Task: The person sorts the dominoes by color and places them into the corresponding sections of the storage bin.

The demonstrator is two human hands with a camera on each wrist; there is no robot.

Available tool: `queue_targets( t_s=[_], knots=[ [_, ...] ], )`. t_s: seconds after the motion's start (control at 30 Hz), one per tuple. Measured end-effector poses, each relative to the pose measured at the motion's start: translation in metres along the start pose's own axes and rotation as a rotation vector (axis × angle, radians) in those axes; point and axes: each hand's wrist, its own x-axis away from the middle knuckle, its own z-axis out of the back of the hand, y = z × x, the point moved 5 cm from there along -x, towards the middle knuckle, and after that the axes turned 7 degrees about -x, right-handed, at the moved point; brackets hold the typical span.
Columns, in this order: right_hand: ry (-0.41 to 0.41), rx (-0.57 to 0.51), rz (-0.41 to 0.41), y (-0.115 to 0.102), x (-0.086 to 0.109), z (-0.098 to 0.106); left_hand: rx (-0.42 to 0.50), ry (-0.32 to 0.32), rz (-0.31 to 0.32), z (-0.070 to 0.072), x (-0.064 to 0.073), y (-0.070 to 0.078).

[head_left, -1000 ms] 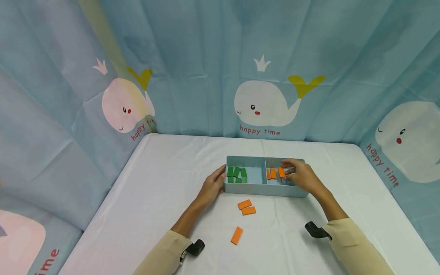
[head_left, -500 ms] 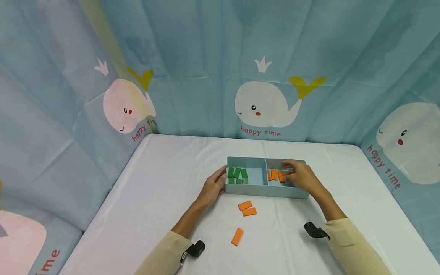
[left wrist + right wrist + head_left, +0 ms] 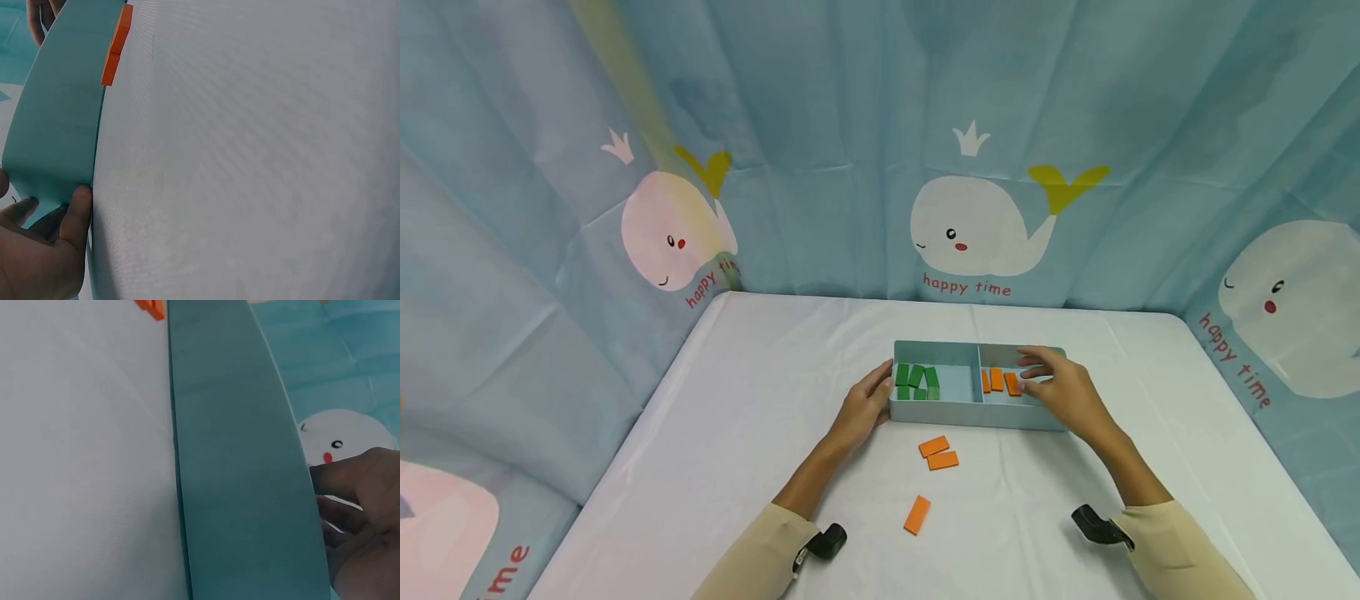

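In the head view, a light-blue divided box (image 3: 1022,417) stands on the white table. Several green tiles (image 3: 917,376) lie in its left compartment, several orange tiles (image 3: 997,380) in the right one. My left hand (image 3: 859,412) touches the box's left end; the left wrist view shows fingertips (image 3: 80,192) against the end wall. Over the right compartment, my right hand (image 3: 1063,393) has thumb and fingers apart, beside the rightmost orange tile (image 3: 1012,384). No tile shows between them. The right wrist view has its fingers partly behind the box wall (image 3: 244,456).
Two orange tiles (image 3: 943,460) lie touching or overlapping in front of the box. A single orange tile (image 3: 917,515) lies nearer the front. A blue whale-print curtain (image 3: 835,167) hangs behind and beside the table (image 3: 760,367). A black device (image 3: 1099,527) sits at the right wrist.
The orange tile held tilted in my right hand now lies in the right compartment, let go. That hand has drawn slightly right and toward me. The left hand stays at the box's end.
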Motion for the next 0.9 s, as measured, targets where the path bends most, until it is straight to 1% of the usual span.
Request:
queue_targets(
  t_s=[0.13, 0.27, 0.5, 0.73, 0.9],
  knots=[
    [0.044, 0.004, 0.052, -0.007, 0.007, 0.0, 0.004, 0.0, 0.001, 0.0, -0.001, -0.001],
    [0.087, -0.014, 0.098, -0.014, 0.015, 0.0, -0.008, 0.004, 0.008, 0.001, 0.0, -0.001],
    [0.121, -0.046, 0.139, -0.024, 0.029, -0.003, -0.009, 0.008, 0.011, 0.0, -0.001, -0.001],
    [0.115, -0.062, 0.209, -0.032, 0.039, -0.01, -0.015, 0.01, 0.008, 0.0, -0.002, -0.002],
    [0.072, -0.097, 0.214, -0.034, 0.044, -0.019, -0.016, 0.013, 0.011, 0.001, -0.002, -0.003]
  ],
)
